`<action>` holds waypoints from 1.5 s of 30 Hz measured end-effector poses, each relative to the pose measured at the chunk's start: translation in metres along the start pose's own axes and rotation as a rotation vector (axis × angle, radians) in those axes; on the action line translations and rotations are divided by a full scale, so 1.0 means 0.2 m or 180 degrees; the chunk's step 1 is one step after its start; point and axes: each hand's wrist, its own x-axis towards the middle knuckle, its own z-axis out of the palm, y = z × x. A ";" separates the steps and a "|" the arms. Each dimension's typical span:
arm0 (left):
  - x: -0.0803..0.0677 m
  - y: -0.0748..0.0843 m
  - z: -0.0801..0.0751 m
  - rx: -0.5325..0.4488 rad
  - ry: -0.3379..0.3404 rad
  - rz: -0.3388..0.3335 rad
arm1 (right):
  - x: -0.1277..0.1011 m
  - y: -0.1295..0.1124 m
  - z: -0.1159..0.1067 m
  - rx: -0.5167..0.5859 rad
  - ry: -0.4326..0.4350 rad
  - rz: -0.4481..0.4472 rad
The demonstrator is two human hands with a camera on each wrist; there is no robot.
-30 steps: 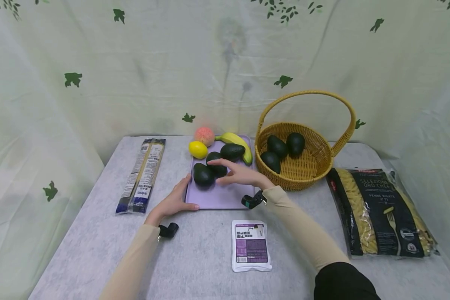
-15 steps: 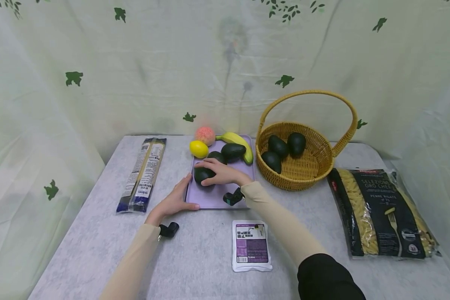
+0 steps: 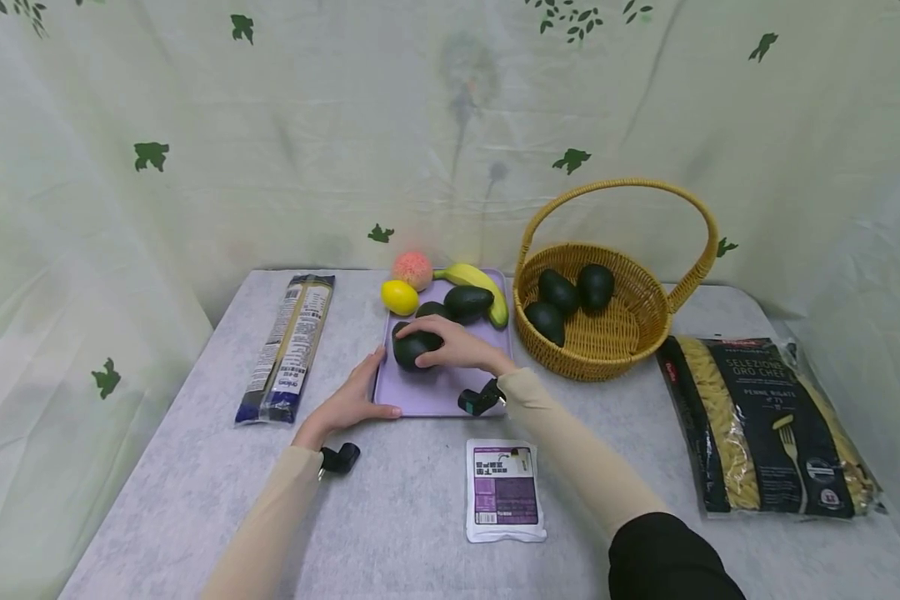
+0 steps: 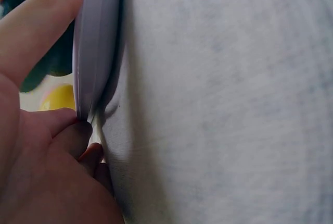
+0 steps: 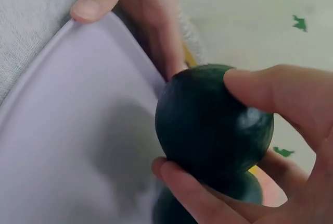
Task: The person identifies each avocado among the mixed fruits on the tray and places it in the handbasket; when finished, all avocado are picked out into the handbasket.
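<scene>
The right hand (image 3: 461,345) is now gripping an avocado (image 3: 409,353), fingers curled round it, and seemingly lifting it just above the purple tray (image 3: 431,399), so it looks secured. The left hand (image 3: 349,403), thumb spread from fingers, is steadying the tray.

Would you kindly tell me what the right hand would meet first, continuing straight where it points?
Probably the tray's left rim, near the left hand; the right hand's height is unclear, so it might pass above.

Left sleeve (image 3: 262,521): plain beige, close-fitting. Right sleeve (image 3: 577,454): likewise beige, with black cloth (image 3: 671,562) higher up. Left camera (image 3: 341,458) and right camera (image 3: 482,400): small, black, wrist-worn, the right with a teal patch (image 3: 466,404).
</scene>
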 end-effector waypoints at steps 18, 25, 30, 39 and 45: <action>0.00 0.00 0.00 0.0047 0.0005 -0.0063 | -0.46 0.08 -0.41 0.1175 0.0329 0.0437; 0.00 -0.01 0.01 0.0051 0.0004 -0.0054 | -0.68 0.07 -0.59 0.1299 0.0626 0.0683; 0.00 0.00 0.01 0.0056 0.0002 -0.0049 | -0.82 0.07 -0.70 0.1342 0.0827 0.0848; 0.00 0.00 0.01 0.0044 -0.0019 -0.0043 | -0.94 0.27 -0.78 0.1301 0.0994 0.1058; 0.00 0.00 0.00 0.0041 -0.0024 -0.0028 | -0.96 0.33 -0.77 0.1216 0.0950 0.1196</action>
